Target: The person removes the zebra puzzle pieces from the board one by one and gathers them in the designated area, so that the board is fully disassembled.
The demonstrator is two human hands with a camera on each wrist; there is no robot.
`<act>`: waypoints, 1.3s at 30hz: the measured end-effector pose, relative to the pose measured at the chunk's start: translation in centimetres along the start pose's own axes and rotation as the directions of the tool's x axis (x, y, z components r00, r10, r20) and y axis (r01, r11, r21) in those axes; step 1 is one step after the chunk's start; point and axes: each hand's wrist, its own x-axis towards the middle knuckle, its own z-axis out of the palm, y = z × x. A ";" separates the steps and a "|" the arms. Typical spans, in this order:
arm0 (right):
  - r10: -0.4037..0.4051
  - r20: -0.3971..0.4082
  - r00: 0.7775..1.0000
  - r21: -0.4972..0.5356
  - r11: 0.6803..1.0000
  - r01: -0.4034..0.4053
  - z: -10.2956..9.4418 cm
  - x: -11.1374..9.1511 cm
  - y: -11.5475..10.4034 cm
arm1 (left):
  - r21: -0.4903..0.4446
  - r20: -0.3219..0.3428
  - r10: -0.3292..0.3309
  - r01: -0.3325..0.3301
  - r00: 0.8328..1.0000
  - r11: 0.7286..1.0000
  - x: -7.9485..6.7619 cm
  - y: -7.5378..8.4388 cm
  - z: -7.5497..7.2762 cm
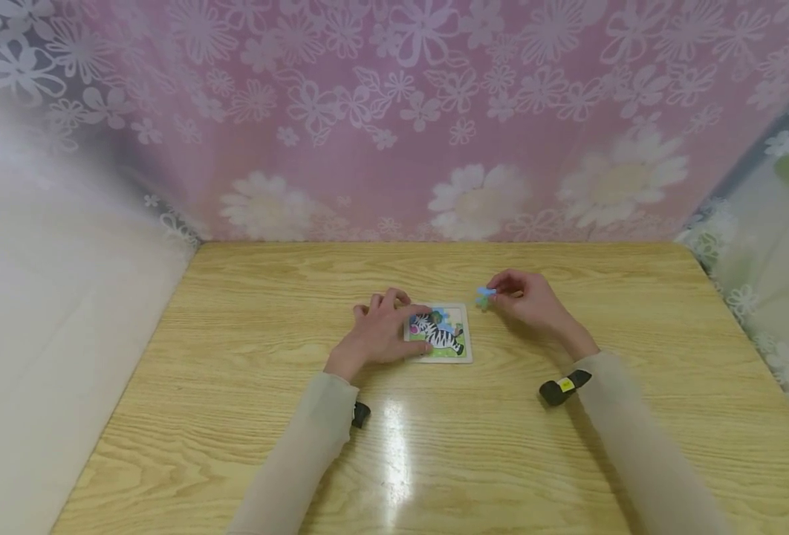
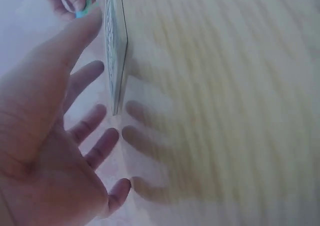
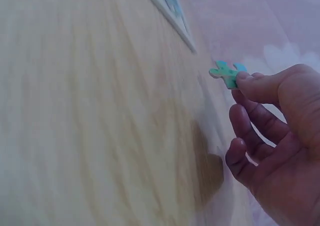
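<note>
A small framed jigsaw puzzle (image 1: 443, 334) with a zebra picture lies on the table, with a pale gap at its upper right. My left hand (image 1: 382, 331) rests at its left side, thumb and index finger spread over the picture, the other fingers reaching past the frame to the table. To the right of the puzzle, my right hand (image 1: 528, 301) pinches a blue and green jigsaw piece (image 3: 229, 75) between thumb and index finger, held above the table. In the right wrist view the other fingers of that hand curl loosely below the piece.
The wood-grain table (image 1: 247, 475) extends around both hands. A pink flowered curtain (image 1: 381, 134) hangs along its far edge, and pale cloth (image 1: 53, 312) hangs at the left. Each wrist wears a black strap (image 1: 556, 391).
</note>
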 end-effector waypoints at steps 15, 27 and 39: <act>0.054 -0.017 0.998 -0.131 0.990 -0.055 -2.1 1.0 1.9 | -0.132 0.047 0.016 -0.009 0.999 0.991 0.6 0.2 0.2; 0.058 -0.017 0.998 -0.182 0.981 -0.061 -1.9 1.1 1.4 | -0.138 0.076 -0.018 0.029 0.997 0.990 1.1 0.2 0.1; 0.058 -0.004 0.998 -0.217 0.974 -0.058 -1.4 1.3 1.9 | -0.138 0.089 -0.037 0.049 0.995 0.989 1.0 0.5 -0.1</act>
